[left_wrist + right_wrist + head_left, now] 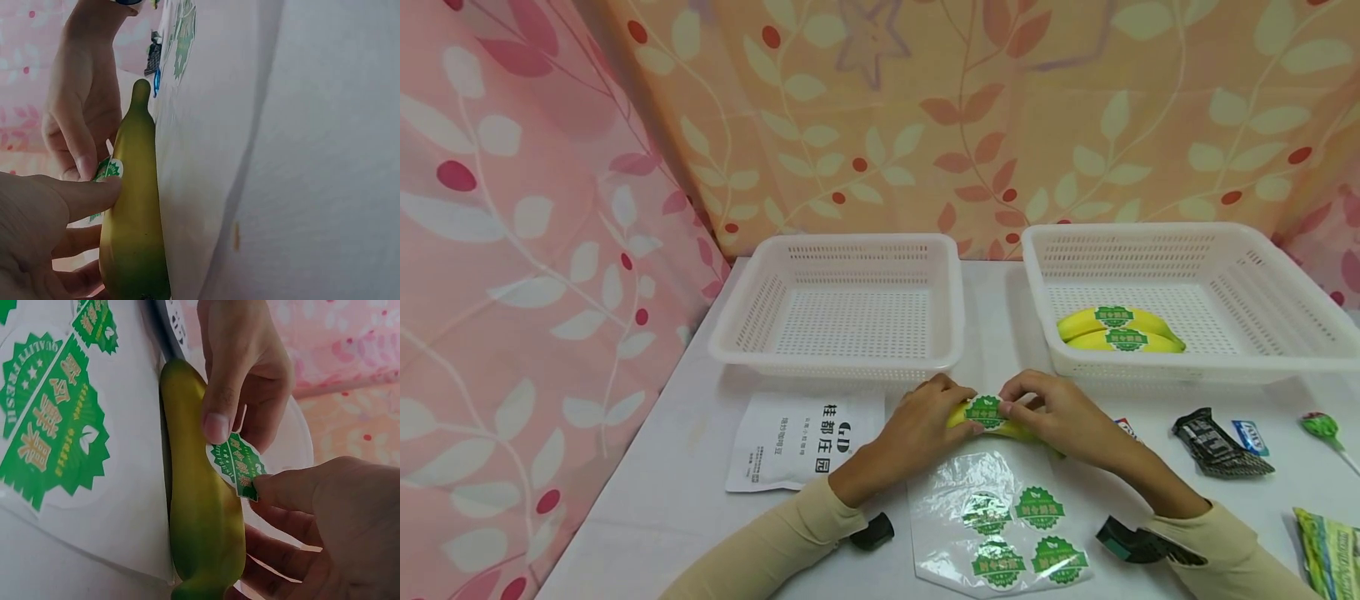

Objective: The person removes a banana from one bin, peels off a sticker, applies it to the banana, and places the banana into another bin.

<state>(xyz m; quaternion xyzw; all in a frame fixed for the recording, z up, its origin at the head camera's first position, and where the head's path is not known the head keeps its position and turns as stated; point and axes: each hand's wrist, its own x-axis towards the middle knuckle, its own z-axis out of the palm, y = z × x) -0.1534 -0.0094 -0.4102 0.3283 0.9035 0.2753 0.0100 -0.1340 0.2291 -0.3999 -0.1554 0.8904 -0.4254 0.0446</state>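
Note:
A yellow-green banana (200, 494) lies on the table at the top edge of a sheet of green round stickers (936, 517). My left hand (925, 423) holds the banana, its thumb on a green sticker (236, 461) and its fingers behind the fruit. My right hand (1071, 423) pinches the sticker's edge between thumb and forefinger, its other fingers behind the banana. In the right wrist view that edge stands off the peel. Several stickers remain on the sheet below the hands.
Two white baskets, a left one (835, 363) and a right one (1195, 367), stand behind the hands. The right basket holds stickered bananas (1093, 321). A white pouch (805, 442) lies left; a black packet (1217, 446), lollipop (1319, 425) and yellow-green packet (1330, 550) lie right.

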